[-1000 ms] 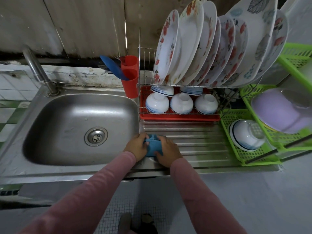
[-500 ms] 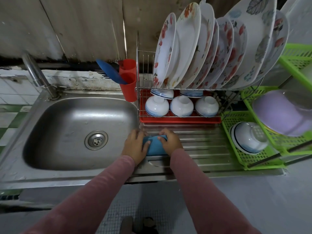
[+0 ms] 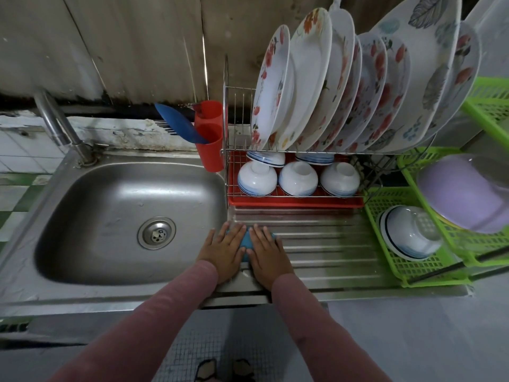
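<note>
Both my palms lie flat on the blue cloth [image 3: 246, 242], which sits on the ribbed draining board [image 3: 333, 244] just right of the sink [image 3: 82, 208]. My left hand [image 3: 221, 250] covers its left part and my right hand [image 3: 268, 255] its right, fingers straight, pressing down rather than curling round it. Only a strip of the cloth shows between my hands, so it may be folded; I cannot tell. Beyond my fingertips stands the red tray [image 3: 294, 202] with upturned bowls [image 3: 298, 178].
</note>
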The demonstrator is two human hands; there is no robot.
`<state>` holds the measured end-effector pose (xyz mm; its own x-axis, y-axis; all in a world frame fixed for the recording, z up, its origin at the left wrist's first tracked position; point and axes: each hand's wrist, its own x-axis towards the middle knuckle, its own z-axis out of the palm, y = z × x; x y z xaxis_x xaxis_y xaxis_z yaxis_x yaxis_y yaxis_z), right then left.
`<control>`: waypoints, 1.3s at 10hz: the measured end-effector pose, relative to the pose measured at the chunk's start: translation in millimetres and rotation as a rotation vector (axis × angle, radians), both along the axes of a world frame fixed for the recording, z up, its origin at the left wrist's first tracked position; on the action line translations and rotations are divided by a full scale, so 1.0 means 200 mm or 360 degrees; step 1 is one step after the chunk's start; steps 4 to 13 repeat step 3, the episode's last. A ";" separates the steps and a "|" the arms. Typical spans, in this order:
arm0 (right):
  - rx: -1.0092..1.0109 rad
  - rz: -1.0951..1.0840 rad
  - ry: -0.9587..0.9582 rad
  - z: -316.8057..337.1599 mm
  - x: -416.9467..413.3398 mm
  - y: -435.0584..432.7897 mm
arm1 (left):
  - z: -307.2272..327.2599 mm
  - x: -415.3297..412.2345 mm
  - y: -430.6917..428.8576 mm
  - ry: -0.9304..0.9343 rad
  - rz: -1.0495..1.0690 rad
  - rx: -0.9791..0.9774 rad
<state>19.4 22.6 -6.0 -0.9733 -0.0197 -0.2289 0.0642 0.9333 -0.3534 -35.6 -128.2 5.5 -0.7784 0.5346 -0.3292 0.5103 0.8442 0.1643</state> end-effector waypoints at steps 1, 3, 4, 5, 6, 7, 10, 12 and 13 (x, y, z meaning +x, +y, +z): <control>0.0050 0.0039 -0.0067 0.03 0.00 0.00 | -0.01 0.00 0.00 -0.0007 0.0030 0.0070; -0.0209 -0.0086 0.0271 0.12 0.11 -0.02 | -0.09 0.19 -0.09 0.0105 0.0252 0.0637; -0.0209 -0.0086 0.0271 0.12 0.11 -0.02 | -0.09 0.19 -0.09 0.0105 0.0252 0.0637; -0.0209 -0.0086 0.0271 0.12 0.11 -0.02 | -0.09 0.19 -0.09 0.0105 0.0252 0.0637; -0.0209 -0.0086 0.0271 0.12 0.11 -0.02 | -0.09 0.19 -0.09 0.0105 0.0252 0.0637; -0.0209 -0.0086 0.0271 0.12 0.11 -0.02 | -0.09 0.19 -0.09 0.0105 0.0252 0.0637; -0.0209 -0.0086 0.0271 0.12 0.11 -0.02 | -0.09 0.19 -0.09 0.0105 0.0252 0.0637; -0.0209 -0.0086 0.0271 0.12 0.11 -0.02 | -0.09 0.19 -0.09 0.0105 0.0252 0.0637; -0.0209 -0.0086 0.0271 0.12 0.11 -0.02 | -0.09 0.19 -0.09 0.0105 0.0252 0.0637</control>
